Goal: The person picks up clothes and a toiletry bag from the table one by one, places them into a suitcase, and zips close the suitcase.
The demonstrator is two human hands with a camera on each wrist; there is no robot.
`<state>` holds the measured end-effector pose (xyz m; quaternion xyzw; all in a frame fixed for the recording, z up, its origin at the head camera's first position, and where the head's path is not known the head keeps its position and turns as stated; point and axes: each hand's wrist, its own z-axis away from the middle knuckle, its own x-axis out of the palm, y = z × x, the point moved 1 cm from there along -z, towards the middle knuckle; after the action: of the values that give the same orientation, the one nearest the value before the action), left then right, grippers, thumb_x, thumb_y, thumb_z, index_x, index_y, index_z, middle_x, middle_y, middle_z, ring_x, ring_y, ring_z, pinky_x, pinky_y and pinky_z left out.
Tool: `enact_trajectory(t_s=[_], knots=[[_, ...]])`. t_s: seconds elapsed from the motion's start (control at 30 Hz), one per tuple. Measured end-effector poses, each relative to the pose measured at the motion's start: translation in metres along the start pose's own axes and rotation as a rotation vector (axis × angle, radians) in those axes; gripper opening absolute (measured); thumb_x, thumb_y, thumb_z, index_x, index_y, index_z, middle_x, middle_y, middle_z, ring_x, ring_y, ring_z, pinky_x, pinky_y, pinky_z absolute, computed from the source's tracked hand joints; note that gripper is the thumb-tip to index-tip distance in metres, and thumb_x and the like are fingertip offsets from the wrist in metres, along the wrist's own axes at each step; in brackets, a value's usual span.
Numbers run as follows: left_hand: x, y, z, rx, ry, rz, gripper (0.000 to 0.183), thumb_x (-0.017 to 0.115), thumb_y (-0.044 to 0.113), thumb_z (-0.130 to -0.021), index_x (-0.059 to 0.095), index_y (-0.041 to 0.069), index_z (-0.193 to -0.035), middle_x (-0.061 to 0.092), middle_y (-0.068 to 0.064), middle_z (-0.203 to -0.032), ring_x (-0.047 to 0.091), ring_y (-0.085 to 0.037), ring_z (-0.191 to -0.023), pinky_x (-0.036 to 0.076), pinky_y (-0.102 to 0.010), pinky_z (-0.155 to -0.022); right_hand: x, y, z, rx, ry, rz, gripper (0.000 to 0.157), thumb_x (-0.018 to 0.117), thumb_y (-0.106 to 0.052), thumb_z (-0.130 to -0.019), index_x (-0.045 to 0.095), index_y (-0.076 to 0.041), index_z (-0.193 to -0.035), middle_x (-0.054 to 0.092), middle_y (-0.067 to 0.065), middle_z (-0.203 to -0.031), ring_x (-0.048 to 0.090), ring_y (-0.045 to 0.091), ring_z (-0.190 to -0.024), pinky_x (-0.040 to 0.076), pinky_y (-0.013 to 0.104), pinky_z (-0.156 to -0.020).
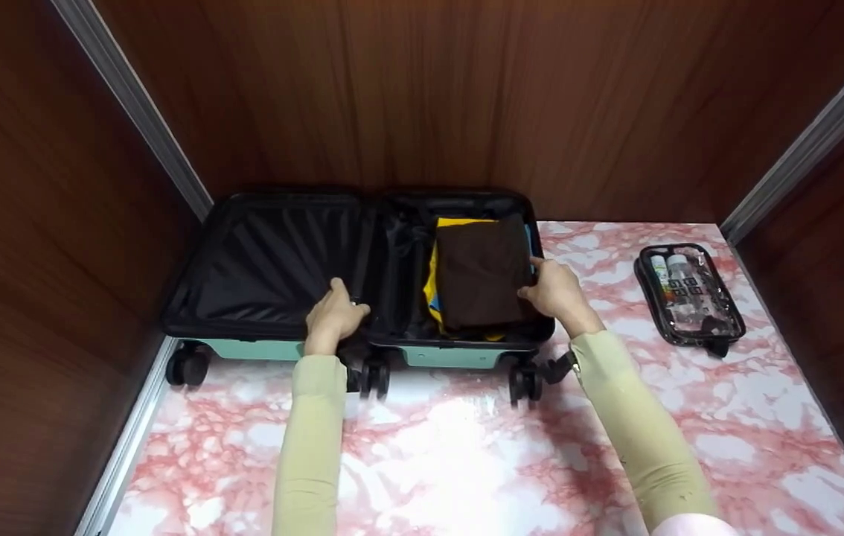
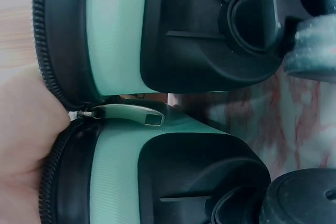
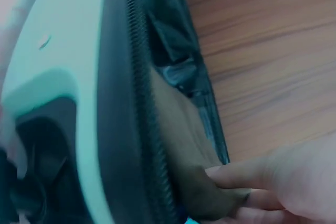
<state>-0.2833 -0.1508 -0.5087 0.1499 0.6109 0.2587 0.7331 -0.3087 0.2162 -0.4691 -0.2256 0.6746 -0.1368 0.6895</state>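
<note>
Head view: the suitcase (image 1: 452, 358) lies spread flat, its mint-green shell and black wheels (image 1: 525, 383) facing the wearer. The folded brown cloth (image 1: 483, 275) sits inside the suitcase's right half, over a yellow cloth (image 1: 430, 286), with some blue fabric (image 1: 435, 302) showing at its edges. The left hand (image 1: 336, 316) rests at the suitcase's middle seam, index finger and thumb extended and apart; its other fingers are not clearly seen. The right hand (image 1: 557, 290), at the suitcase's right rim, pinches the near-right edge of the brown cloth. A transparent pouch (image 1: 651, 298) with black edging lies on the marbled floor (image 1: 429, 476) to the right of the suitcase, apart from it, containing bottles. Left wrist view: the palm lies against the suitcase's zipped edges, where its two halves meet; fingers cannot be made out here. Right wrist view: thumb and fingers are closed on a corner of the brown cloth, inside the suitcase's zipper (image 3: 144, 77); the picture is blurred.
</note>
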Motion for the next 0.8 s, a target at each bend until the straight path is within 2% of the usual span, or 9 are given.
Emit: enact_trajectory(t_s=[0.13,0.3,0.4,0.47,0.57,0.63,0.8], knots=[[-0.001,0.001,0.000,0.002,0.003,-0.003,0.074,0.063,0.033,-0.097,0.027,-0.001,-0.153,0.055,-0.024,-0.138,0.055,-0.045,-0.121,0.040,-0.055,-0.102,0.002,-0.001,0.002,-0.091,-0.006,0.113,0.051,0.074,-0.009,-0.088,0.059,0.014,-0.132,0.063,0.038,-0.113,0.061,0.052,-0.106,0.048,0.057,-0.093],[-0.002,0.002,0.001,0.015,0.004,-0.011,0.076,0.063,0.033,-0.098,0.026,-0.002,-0.154,0.055,-0.024,-0.139,0.055,-0.045,-0.122,0.040,-0.054,-0.102,0.007,-0.001,0.004,-0.213,0.041,0.273,0.022,0.070,-0.008,-0.089,0.066,0.012,-0.099,0.066,0.033,-0.086,0.064,0.053,-0.084,0.053,0.059,-0.076],[-0.002,0.002,0.001,0.018,0.001,-0.008,0.078,0.062,0.033,-0.098,0.024,-0.002,-0.156,0.053,-0.024,-0.141,0.054,-0.045,-0.122,0.040,-0.054,-0.103,0.010,-0.001,0.005,-0.274,0.099,0.295,0.013,0.067,-0.003,-0.087,0.061,0.008,-0.082,0.064,0.030,-0.076,0.065,0.052,-0.075,0.054,0.059,-0.068],[-0.002,0.002,0.002,0.012,-0.005,-0.006,0.079,0.062,0.033,-0.099,0.022,-0.001,-0.158,0.052,-0.024,-0.143,0.054,-0.045,-0.123,0.039,-0.054,-0.103,0.011,0.000,0.005,-0.295,0.123,0.283,0.011,0.066,0.000,-0.086,0.059,0.006,-0.078,0.064,0.030,-0.073,0.065,0.051,-0.073,0.053,0.059,-0.066],[-0.002,0.001,0.002,0.008,-0.005,-0.004,0.079,0.062,0.033,-0.099,0.021,-0.001,-0.158,0.050,-0.025,-0.145,0.053,-0.046,-0.124,0.039,-0.055,-0.104,0.013,0.003,0.003,-0.272,0.136,0.238,0.009,0.067,0.002,-0.085,0.061,0.007,-0.081,0.065,0.031,-0.076,0.066,0.051,-0.076,0.053,0.059,-0.068],[-0.002,0.001,0.002,0.007,-0.005,-0.004,0.079,0.062,0.032,-0.099,0.021,-0.001,-0.158,0.050,-0.025,-0.145,0.053,-0.046,-0.125,0.039,-0.055,-0.104,0.013,0.005,0.001,-0.233,0.137,0.199,0.011,0.070,0.001,-0.084,0.063,0.008,-0.089,0.066,0.032,-0.081,0.066,0.051,-0.080,0.053,0.059,-0.072],[-0.002,0.001,0.002,0.010,-0.003,-0.001,0.080,0.062,0.033,-0.099,0.021,-0.002,-0.158,0.049,-0.025,-0.147,0.052,-0.046,-0.126,0.039,-0.056,-0.104,0.012,0.011,-0.002,-0.164,0.158,0.067,0.052,0.079,0.001,-0.078,0.053,0.010,-0.122,0.066,0.037,-0.095,0.065,0.054,-0.091,0.050,0.060,-0.082]])
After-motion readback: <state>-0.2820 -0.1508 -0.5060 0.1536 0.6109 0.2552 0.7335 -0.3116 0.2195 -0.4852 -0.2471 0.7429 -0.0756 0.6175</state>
